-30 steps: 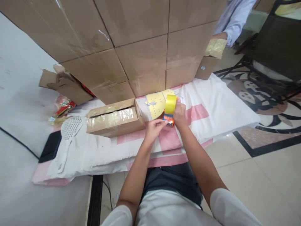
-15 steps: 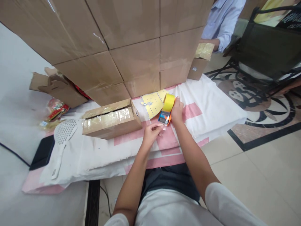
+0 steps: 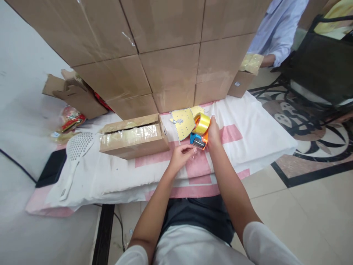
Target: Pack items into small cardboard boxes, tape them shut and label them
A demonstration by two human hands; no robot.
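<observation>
Over the pink-and-white mat (image 3: 248, 129), right hand (image 3: 213, 130) grips the orange tape dispenser with its yellow roll (image 3: 200, 130); left hand (image 3: 182, 154) pinches its thin, sticky, floppy tape end.

Both forearms bare, reaching forward from the near edge and converging toward the middle of the scene. White short sleeves at both upper arms.

Left hand (image 3: 180, 156): wrist slightly bent, palm turned down and to the right, fingers curled in. Thumb and forefinger tips pressed together in a pinch, pointing toward the right hand.

Right hand (image 3: 213, 129): a little farther out and just right of the left. Back of hand faces up, fingers wrapped closed in a grasp, thumb side turned left.

Hands close, not touching.
</observation>
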